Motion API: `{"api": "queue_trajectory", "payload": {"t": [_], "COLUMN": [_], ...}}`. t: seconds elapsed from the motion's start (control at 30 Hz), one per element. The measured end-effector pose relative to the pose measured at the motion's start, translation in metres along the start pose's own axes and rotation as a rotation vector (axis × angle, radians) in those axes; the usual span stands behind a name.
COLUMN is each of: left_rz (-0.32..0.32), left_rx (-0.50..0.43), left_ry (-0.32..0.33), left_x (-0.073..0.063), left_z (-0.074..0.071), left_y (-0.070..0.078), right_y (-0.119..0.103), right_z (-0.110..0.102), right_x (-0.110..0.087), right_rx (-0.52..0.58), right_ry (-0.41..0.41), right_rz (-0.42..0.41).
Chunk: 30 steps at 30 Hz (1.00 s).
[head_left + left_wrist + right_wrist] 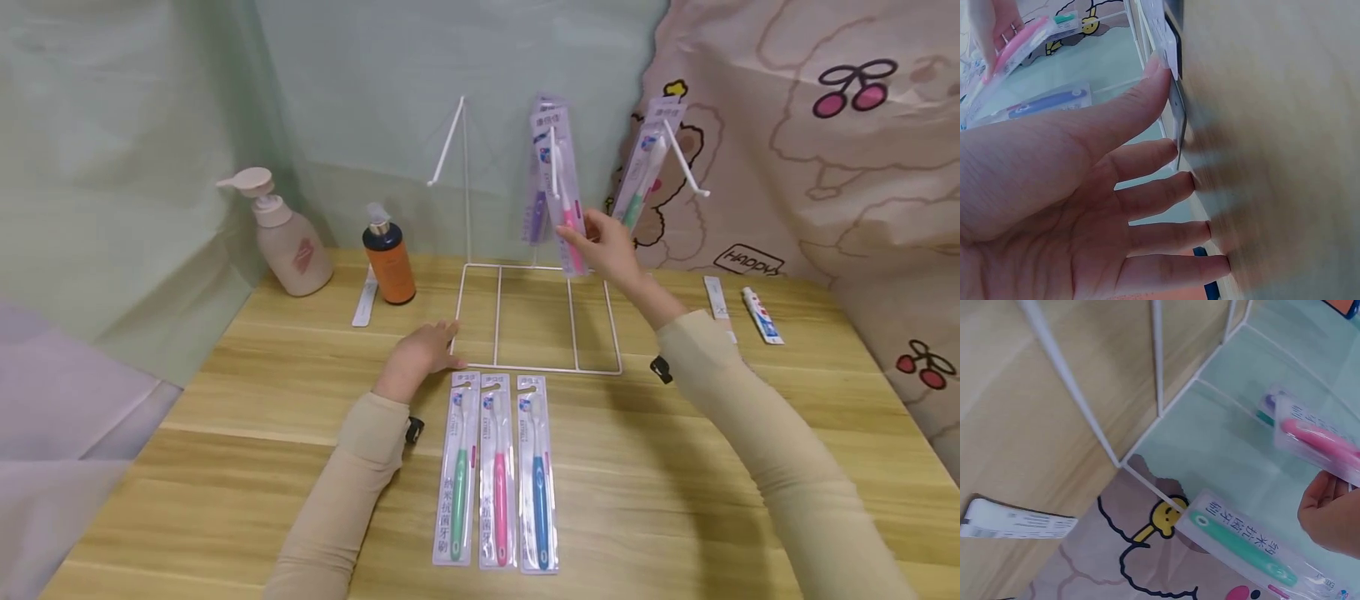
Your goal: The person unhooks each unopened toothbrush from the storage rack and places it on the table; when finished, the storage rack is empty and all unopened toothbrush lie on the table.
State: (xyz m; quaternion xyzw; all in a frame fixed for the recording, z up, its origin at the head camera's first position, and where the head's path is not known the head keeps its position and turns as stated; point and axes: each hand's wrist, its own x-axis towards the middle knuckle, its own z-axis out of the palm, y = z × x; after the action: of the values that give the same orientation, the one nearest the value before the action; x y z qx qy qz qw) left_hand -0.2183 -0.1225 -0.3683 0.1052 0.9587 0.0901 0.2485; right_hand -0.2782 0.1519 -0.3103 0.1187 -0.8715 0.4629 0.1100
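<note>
My right hand (611,250) pinches the lower part of a packaged pink toothbrush (567,190), whose card top is at the middle prong of a white wire rack (536,367). Behind it hangs a packaged purple toothbrush (537,218); a packaged green one (636,200) is on the right prong. Fingers outstretched, my left hand (422,350) rests at the left front corner of the rack's base. Its fingertips (1219,265) meet the tabletop in the left wrist view. The pink handle (1319,439) also shows beside the right hand in the right wrist view.
Three packaged toothbrushes, green (458,500), pink (500,508) and blue (540,512), lie before the rack. A pump bottle (296,250), an orange bottle (393,271) and a slim white packet (365,300) are left; a toothpaste tube (763,317) and another packet (718,302) right. The left prong (447,142) is bare.
</note>
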Motion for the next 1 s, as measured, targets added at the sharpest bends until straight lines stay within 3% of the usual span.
{"api": "queue_trajectory", "payload": {"t": [0.1, 0.3, 0.67, 1.0], "left_rz": [-0.001, 0.002, -0.003, -0.002], "left_rx": [-0.003, 0.001, -0.003, -0.007], "left_ry": [0.002, 0.002, -0.007, -0.013], "left_x": [-0.001, -0.002, -0.001, -0.002], "left_z": [0.0, 0.0, 0.0, -0.001], "left_y": [0.0, 0.001, 0.0, 0.0], "right_y": [0.003, 0.001, -0.002, -0.006], "right_z": [-0.001, 0.003, 0.016, 0.014], "right_x": [-0.01, -0.027, -0.052, -0.069], "right_rx": [-0.007, 0.021, 0.121, 0.171], "right_ry": [-0.024, -0.086, -0.127, -0.184], "right_rz": [-0.013, 0.039, -0.007, -0.014]}}
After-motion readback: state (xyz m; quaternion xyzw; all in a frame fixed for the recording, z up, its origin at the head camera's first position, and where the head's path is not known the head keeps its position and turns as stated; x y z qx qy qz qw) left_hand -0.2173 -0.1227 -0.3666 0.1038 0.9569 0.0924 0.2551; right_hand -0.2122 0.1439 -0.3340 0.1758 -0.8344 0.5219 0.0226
